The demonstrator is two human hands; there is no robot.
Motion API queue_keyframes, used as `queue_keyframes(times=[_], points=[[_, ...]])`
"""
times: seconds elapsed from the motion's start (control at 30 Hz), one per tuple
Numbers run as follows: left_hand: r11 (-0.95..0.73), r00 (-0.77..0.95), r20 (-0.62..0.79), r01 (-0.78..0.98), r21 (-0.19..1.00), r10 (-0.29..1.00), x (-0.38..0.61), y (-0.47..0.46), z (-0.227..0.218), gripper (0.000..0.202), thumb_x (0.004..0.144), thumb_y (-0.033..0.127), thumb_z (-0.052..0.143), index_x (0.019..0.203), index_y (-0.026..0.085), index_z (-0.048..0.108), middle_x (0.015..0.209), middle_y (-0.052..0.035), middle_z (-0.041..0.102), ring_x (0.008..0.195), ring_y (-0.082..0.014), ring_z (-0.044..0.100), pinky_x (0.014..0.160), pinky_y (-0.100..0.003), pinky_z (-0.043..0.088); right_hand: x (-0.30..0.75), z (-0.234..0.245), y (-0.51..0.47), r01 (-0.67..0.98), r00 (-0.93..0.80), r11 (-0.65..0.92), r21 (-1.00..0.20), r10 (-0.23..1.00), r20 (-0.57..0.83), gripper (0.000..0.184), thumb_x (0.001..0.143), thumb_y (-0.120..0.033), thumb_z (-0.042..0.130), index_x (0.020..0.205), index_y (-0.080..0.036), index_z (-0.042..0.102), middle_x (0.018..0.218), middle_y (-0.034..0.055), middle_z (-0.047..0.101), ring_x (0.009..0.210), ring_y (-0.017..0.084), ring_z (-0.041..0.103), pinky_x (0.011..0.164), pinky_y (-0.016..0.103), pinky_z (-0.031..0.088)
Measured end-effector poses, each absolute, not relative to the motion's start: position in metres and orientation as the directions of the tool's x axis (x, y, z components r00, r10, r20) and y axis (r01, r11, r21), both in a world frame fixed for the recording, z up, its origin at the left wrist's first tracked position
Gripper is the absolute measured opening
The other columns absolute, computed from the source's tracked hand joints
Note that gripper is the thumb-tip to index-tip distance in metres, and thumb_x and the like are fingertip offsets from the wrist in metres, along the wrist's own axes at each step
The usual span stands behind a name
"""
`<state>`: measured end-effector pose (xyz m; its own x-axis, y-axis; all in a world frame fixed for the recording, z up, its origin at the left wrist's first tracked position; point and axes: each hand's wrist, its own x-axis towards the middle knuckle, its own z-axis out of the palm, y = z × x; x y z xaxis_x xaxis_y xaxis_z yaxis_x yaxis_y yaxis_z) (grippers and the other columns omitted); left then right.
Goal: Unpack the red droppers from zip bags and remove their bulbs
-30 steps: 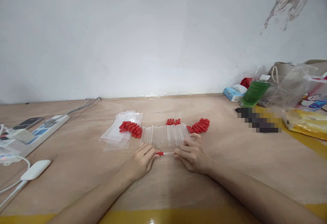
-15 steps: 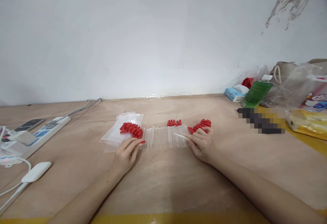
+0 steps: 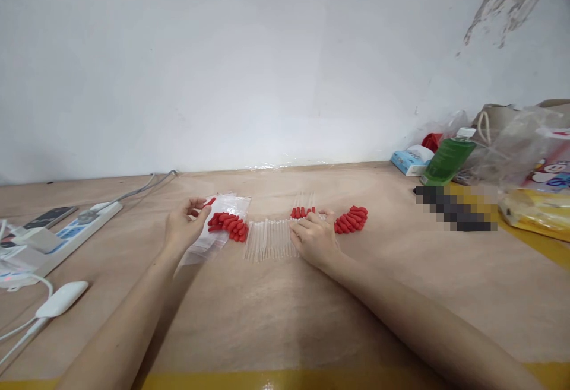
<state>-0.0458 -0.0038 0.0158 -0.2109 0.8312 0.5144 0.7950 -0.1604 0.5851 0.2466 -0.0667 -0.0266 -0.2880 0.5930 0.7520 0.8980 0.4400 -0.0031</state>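
A row of clear glass tubes (image 3: 269, 239) lies side by side on the brown table. My right hand (image 3: 312, 237) rests on the row's right part, fingers curled down at the tubes near a few red-capped ones (image 3: 301, 212); what it grips is hidden. My left hand (image 3: 183, 226) is raised over a stack of clear zip bags (image 3: 222, 206), pinching one red rubber cap (image 3: 210, 202) between thumb and fingers. A heap of red caps (image 3: 229, 225) lies left of the tubes and another heap (image 3: 351, 219) lies to their right.
At the left lie a white power strip (image 3: 75, 228), a phone (image 3: 48, 216), a white adapter (image 3: 61, 298) and cables. At the right stand a green bottle (image 3: 446, 158), a blue tissue pack (image 3: 408, 161), plastic bags (image 3: 512, 146) and a yellow packet (image 3: 534, 215). A white wall rises behind.
The hands pulled the red cap off the tube and parted. My left hand carried the cap left and up over the bags. My right hand moved onto the tube row.
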Motion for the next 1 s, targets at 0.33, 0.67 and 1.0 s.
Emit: queue_keyframes(times=[0.33, 0.67, 1.0], points=[[-0.005, -0.212, 0.353, 0.851, 0.526, 0.911, -0.063, 0.014, -0.018, 0.031, 0.072, 0.043, 0.049, 0.086, 0.018, 0.061, 0.077, -0.0032, 0.066, 0.063, -0.0165, 0.058, 0.054, -0.024, 0.042, 0.235, -0.036, -0.076, 0.884, -0.338, 0.466, -0.03, 0.684, 0.647, 0.021, 0.079, -0.034, 0.052, 0.069, -0.019, 0.063, 0.064, 0.0019, 0.061, 0.073, 0.016, 0.046, 0.084, 0.043, 0.018], [-0.014, -0.172, 0.345, 0.879, 0.477, 0.923, -0.074, 0.023, -0.029, 0.037, 0.079, 0.045, 0.036, 0.085, 0.019, 0.062, 0.081, -0.0055, 0.067, 0.076, -0.0215, 0.061, 0.065, -0.027, 0.044, 0.235, -0.035, -0.08, 0.879, -0.352, 0.475, -0.046, 0.711, 0.609, 0.037, 0.077, -0.052, 0.051, 0.071, -0.018, 0.065, 0.069, 0.0046, 0.063, 0.078, 0.018, 0.049, 0.086, 0.045, 0.018], [-0.191, -0.072, 0.656, 0.928, 0.32, 0.751, -0.03, -0.007, 0.0, 0.028, 0.08, 0.039, 0.043, 0.088, 0.019, 0.062, 0.093, -0.0062, 0.061, 0.089, -0.022, 0.056, 0.08, -0.031, 0.041, 0.267, -0.027, -0.076, 0.896, -0.249, 0.436, -0.082, 0.648, 0.719, 0.025, 0.08, -0.037, 0.052, 0.071, -0.019, 0.066, 0.063, 0.0017, 0.062, 0.069, 0.014, 0.047, 0.081, 0.039, 0.019]])
